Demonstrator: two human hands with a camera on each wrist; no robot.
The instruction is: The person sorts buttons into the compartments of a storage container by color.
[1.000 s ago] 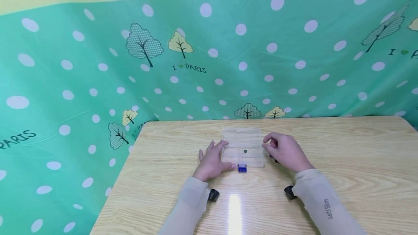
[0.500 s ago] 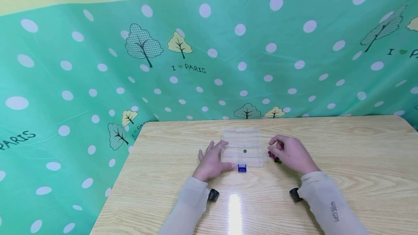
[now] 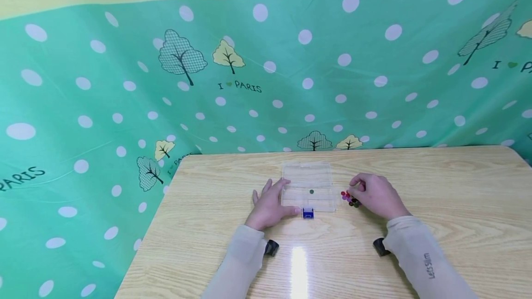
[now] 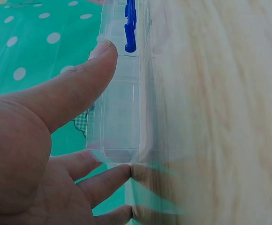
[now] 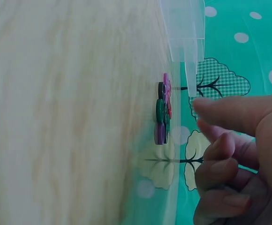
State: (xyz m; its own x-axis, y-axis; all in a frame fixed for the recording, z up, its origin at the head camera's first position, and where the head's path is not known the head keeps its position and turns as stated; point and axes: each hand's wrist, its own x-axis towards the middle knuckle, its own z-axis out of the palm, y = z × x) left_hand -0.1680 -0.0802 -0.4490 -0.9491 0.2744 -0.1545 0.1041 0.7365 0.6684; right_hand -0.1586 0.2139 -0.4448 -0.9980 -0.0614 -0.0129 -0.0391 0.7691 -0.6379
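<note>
A clear plastic compartment box [image 3: 308, 174] with a blue latch [image 3: 308, 213] at its front lies on the table. One dark green button [image 3: 311, 192] shows inside. My left hand [image 3: 271, 205] rests at the box's left front corner, thumb along the front beside the latch, straight fingers against the side. To the right of the box lies a small cluster of buttons [image 5: 162, 112] in red, purple, green and black. Just over it hovers my right hand [image 3: 377, 195], thumb and index tips near each other, the other fingers loosely curled; nothing shows between them.
The wooden table [image 3: 224, 183] extends to both sides of the box. Behind it hangs a green dotted cloth [image 3: 266, 82] printed with trees. Each wrist carries a black camera [image 3: 272, 248].
My right hand has moved from the box's right edge rightward to the button cluster, uncovering more of the buttons. The left hand and the box have stayed in place.
</note>
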